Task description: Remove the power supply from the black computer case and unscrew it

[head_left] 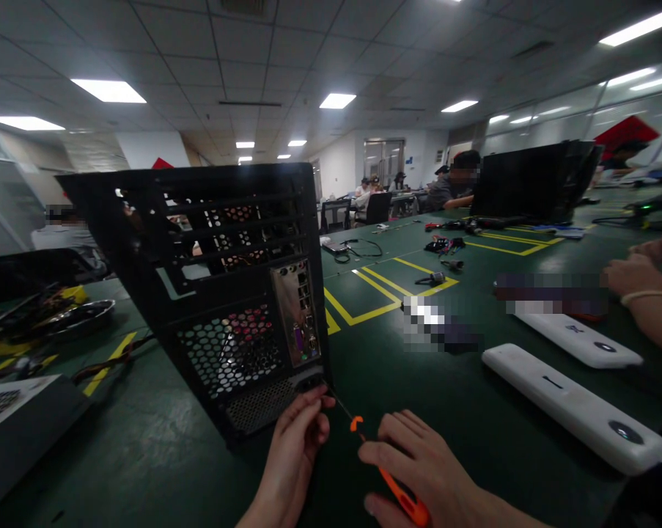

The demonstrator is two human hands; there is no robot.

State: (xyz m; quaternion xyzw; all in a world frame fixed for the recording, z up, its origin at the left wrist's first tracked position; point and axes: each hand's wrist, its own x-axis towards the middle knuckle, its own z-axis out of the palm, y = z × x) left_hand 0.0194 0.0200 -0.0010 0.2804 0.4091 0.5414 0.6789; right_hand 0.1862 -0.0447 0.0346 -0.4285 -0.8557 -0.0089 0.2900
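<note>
A black computer case [221,286] stands on the dark green table [160,447], its perforated rear panel and silver port plate [298,312] facing me. My right hand [424,469] grips an orange-handled screwdriver [399,499] whose thin shaft points up-left to the case's lower right rear corner. My left hand [295,447] is at that same corner, fingertips pinched around the screwdriver's tip against the case.
Two white power strips [578,407] lie to the right, beside another person's forearms [646,293]. Yellow floor-style markings [374,293], small tools and cables dot the table. A second black case [534,180] and seated people are farther back. Parts trays [61,312] sit left.
</note>
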